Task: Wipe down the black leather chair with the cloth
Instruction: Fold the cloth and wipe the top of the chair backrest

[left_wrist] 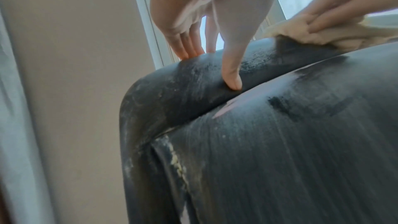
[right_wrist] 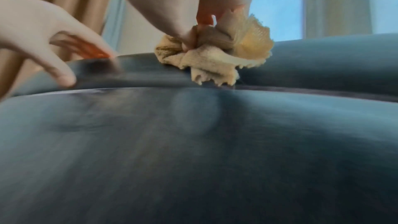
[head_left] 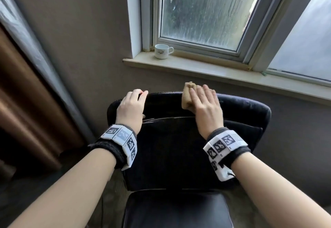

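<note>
The black leather chair (head_left: 172, 147) stands in front of me with its backrest toward the window. My left hand (head_left: 138, 102) grips the left end of the top roll, fingers over the far side and thumb (left_wrist: 233, 81) pressed into the seam on the near side. Near the middle of the same roll, my right hand (head_left: 202, 100) presses a bunched tan cloth (head_left: 187, 98) down. From the right wrist, thumb and fingers pinch the cloth (right_wrist: 211, 60) against the roll. Dusty grey streaks cover the leather (left_wrist: 280, 142).
A white cup (head_left: 162, 51) sits on the windowsill (head_left: 215, 72) just beyond the chair back, under the window. A brown curtain (head_left: 26, 93) hangs at the left. A worn seam (left_wrist: 176, 163) at the backrest's left edge shows pale crumbs.
</note>
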